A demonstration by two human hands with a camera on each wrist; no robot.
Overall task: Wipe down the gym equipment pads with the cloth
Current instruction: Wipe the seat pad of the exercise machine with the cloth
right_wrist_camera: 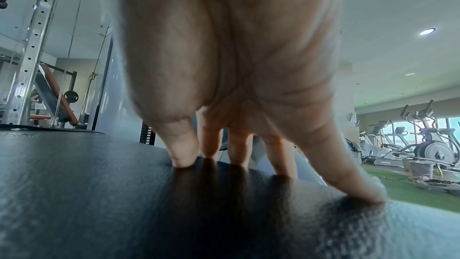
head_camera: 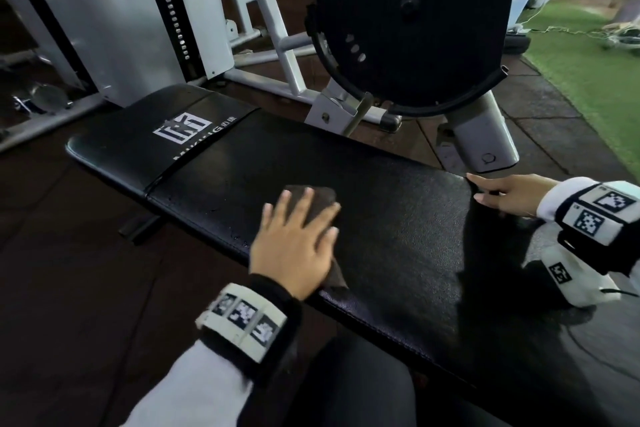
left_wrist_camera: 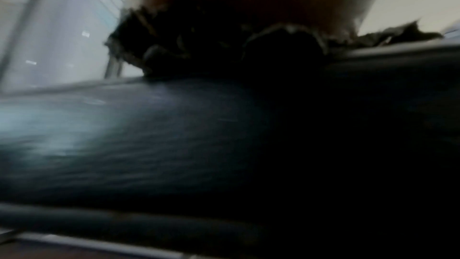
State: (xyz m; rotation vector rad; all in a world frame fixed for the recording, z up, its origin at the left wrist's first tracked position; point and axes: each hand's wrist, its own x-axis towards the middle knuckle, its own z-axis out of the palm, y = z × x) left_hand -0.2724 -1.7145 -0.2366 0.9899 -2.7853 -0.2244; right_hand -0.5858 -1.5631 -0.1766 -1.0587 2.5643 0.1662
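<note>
A long black bench pad (head_camera: 398, 218) with a white logo at its far left end runs across the head view. A dark brown cloth (head_camera: 313, 199) lies on it, and my left hand (head_camera: 298, 239) presses flat on top with fingers spread and straight. In the blurred left wrist view the cloth (left_wrist_camera: 199, 46) bunches under the palm on the pad (left_wrist_camera: 124, 145). My right hand (head_camera: 498, 194) rests its straight fingertips on the pad's far right corner. In the right wrist view my right hand (right_wrist_camera: 239, 161) touches the pad (right_wrist_camera: 99, 194) with thumb and fingertips and holds nothing.
A large black disc (head_camera: 415, 21) on a grey machine arm hangs just behind the pad, near my right hand. A grey weight-stack frame (head_camera: 121, 28) stands behind on the left. Green turf (head_camera: 588, 80) lies to the right. Cardio machines (right_wrist_camera: 428, 145) stand further off.
</note>
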